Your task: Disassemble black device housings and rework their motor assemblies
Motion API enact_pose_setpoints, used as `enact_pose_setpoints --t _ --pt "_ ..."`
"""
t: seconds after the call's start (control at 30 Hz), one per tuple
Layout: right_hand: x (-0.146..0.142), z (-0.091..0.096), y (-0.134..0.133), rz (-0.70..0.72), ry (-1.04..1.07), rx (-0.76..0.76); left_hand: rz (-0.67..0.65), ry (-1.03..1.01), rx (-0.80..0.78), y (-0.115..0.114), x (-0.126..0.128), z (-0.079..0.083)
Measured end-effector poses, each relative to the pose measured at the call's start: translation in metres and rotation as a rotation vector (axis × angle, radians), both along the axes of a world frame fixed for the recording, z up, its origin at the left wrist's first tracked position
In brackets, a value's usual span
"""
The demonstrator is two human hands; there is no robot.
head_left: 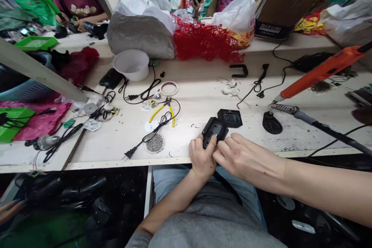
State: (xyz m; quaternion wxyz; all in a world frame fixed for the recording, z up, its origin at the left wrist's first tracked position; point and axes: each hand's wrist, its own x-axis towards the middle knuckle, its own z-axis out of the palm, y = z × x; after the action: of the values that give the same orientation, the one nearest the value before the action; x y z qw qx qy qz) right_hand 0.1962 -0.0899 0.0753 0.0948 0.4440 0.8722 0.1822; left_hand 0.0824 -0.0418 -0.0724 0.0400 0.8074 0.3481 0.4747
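Note:
Near the front edge of the bench, my left hand [203, 157] is closed around a black plastic housing [214, 128], its thumb pressed on the inner face. My right hand [236, 155] is closed at the housing's right side, fingertips pinched against it; whatever small part they may hold is hidden. A second black housing piece [230, 117] lies just behind, beside the held one. To the left are yellow-handled cutters [165, 111], a round dish of small screws [154, 142] and a black cord with a plug [132, 152]. A black teardrop-shaped part [272, 123] lies to the right.
An orange electric screwdriver [321, 71] hangs at the right above a soldering iron [319, 126]. A tape roll [169, 88], white tub [131, 65] and red netting [203, 40] stand farther back. Co-workers sit across the bench. A slanted post [43, 71] crosses the left.

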Motion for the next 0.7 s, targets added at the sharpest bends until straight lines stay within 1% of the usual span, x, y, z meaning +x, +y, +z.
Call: enact_pose_setpoints --t 0.03,0.1,0.17,0.23,0.33,0.37,0.43,0.5,0.57,0.7 --pt "0.0 -0.002 0.001 0.046 -0.002 0.043 0.013 -0.003 0.01 0.001 0.0 0.001" --pt "0.002 -0.002 0.004 0.098 0.04 0.065 0.031 -0.005 0.012 0.002 0.0 0.004" --pt "0.003 0.001 0.004 0.07 0.1 0.052 0.035 -0.009 0.001 0.002 0.0 0.006" --pt "0.005 0.005 0.001 -0.034 0.122 0.064 0.03 -0.006 -0.01 0.002 -0.001 0.007" --pt "0.008 0.01 -0.012 -0.226 0.116 0.119 0.021 0.027 -0.004 0.002 -0.002 0.008" --pt "0.008 0.011 -0.017 -0.279 0.135 0.115 0.018 0.039 0.0 0.003 -0.002 0.007" --pt "0.007 0.015 -0.022 -0.352 0.198 0.035 0.011 0.047 0.001 0.003 -0.002 0.008" --pt "0.004 0.019 -0.022 -0.394 0.276 -0.1 0.006 0.028 -0.015 0.003 -0.002 0.009" --pt "0.001 0.023 -0.017 -0.386 0.34 -0.188 0.012 0.001 -0.038 0.003 -0.002 0.01" --pt "-0.004 0.023 -0.007 -0.24 0.449 -0.151 0.036 -0.017 -0.058 0.003 0.0 0.01"
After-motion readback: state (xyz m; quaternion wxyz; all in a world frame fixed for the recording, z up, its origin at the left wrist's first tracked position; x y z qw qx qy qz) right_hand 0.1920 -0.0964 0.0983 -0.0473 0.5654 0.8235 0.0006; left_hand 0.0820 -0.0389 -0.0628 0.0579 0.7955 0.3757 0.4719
